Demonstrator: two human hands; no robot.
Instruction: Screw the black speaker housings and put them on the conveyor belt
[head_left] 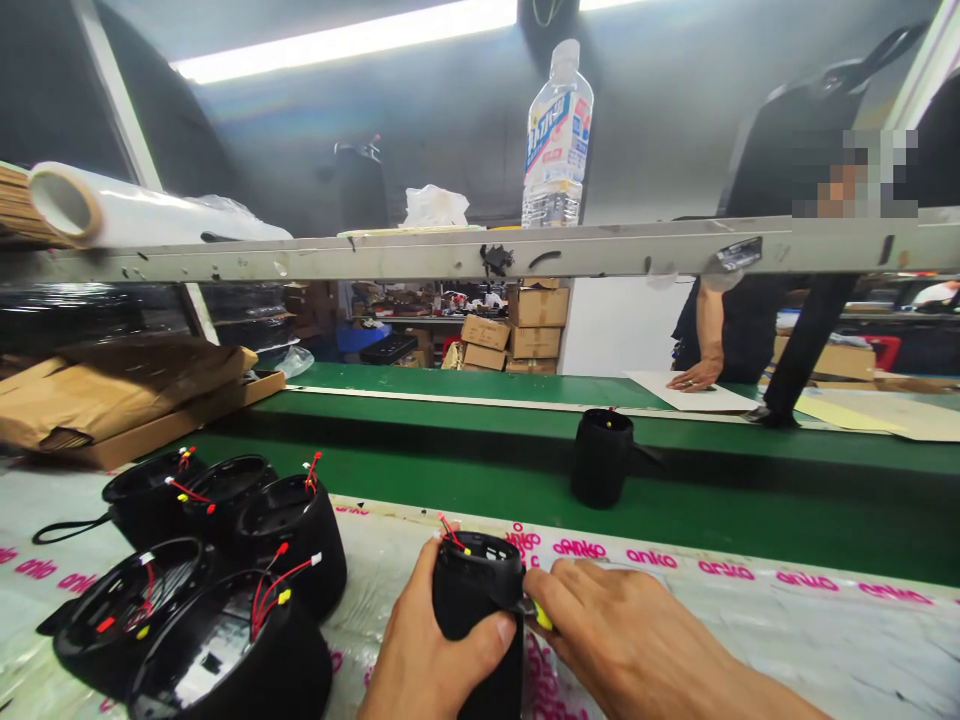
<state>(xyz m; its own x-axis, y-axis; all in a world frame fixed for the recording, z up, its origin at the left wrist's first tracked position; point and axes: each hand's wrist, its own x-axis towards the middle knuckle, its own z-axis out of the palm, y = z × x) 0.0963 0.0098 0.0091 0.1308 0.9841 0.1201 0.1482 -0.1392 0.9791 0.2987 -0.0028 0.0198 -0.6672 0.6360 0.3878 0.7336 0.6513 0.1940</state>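
My left hand (442, 640) is wrapped round a black cylindrical housing (480, 590), its open end up, with thin red wires and a small yellow connector at the rim. My right hand (600, 625) is closed on a tool with a yellow handle (541, 615), mostly hidden by the fingers. Its dark front end meets the housing's right side just below the rim, where a black strap seems to be; the exact contact is unclear. At left, several similar housings (300, 540) stand close together, red wires with white, red and yellow connectors sticking out.
Another black housing (602, 460) stands on the green belt (450, 465). Above runs a metal shelf rail (360, 258), with a plastic bottle (556, 140) and a film roll (135, 205). A cardboard tray (172, 420) lies left. Across, a person's hand (697, 375) presses a pale sheet.
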